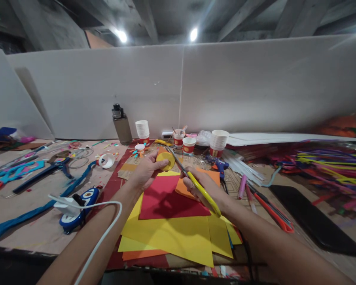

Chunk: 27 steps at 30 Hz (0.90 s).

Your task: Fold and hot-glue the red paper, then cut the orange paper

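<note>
Pinched in my left hand (146, 171) is a round yellow paper piece (166, 161), held up above the table. My right hand (199, 185) grips scissors with yellow handles (204, 194). Their metal blades (175, 158) point up and away, right at the edge of the yellow circle; whether they are cutting into it I cannot tell. Below both hands lies a stack of coloured sheets: a red sheet (166, 200) on top of yellow sheets (169, 233), with an orange sheet (186, 188) under my right hand.
Stacked paper cups (219, 139), a dark bottle (122, 124) and a blue glue gun (221, 166) stand or lie behind the paper. Left is a blue power strip (80, 209) with a white cable. A black slab (316, 219) and pipe cleaners (335, 166) lie right.
</note>
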Each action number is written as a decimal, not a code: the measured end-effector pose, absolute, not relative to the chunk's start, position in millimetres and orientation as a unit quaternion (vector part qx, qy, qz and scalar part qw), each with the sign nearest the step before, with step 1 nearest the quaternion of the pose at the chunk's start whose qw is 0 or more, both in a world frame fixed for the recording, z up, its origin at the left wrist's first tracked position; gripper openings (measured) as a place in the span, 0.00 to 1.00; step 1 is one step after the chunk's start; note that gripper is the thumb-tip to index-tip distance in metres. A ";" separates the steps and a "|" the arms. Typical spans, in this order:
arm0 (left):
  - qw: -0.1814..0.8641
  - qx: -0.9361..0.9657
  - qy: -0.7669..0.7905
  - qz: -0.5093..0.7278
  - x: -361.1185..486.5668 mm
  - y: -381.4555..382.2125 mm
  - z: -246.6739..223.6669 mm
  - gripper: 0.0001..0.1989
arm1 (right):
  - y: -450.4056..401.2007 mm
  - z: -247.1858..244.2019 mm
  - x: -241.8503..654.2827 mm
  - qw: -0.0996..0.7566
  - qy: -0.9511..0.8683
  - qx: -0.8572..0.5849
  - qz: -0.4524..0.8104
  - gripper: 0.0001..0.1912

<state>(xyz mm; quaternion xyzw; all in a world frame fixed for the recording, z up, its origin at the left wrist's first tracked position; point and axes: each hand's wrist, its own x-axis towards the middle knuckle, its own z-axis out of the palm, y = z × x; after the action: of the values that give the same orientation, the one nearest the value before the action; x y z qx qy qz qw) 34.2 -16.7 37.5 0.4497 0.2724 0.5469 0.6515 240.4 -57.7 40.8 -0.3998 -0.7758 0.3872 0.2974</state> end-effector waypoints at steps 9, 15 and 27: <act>0.642 0.478 0.283 0.528 33.5 -17.8 34.8 0.16 | -59.6 36.6 244.0 0.309 -0.776 -0.382 0.396 0.17; 0.639 0.488 0.294 0.516 33.1 -18.1 37.8 0.17 | -59.6 35.4 244.2 0.308 -0.774 -0.384 0.397 0.16; 0.645 0.513 0.301 0.480 26.0 -16.6 39.2 0.20 | -56.8 30.0 244.8 0.296 -0.783 -0.385 0.389 0.19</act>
<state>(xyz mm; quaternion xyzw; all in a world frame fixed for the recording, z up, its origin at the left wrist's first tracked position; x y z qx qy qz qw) 26.0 -16.6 39.2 0.5126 0.3015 0.4800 0.6450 244.8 -56.8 30.0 -0.3854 -0.7827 0.3890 0.2959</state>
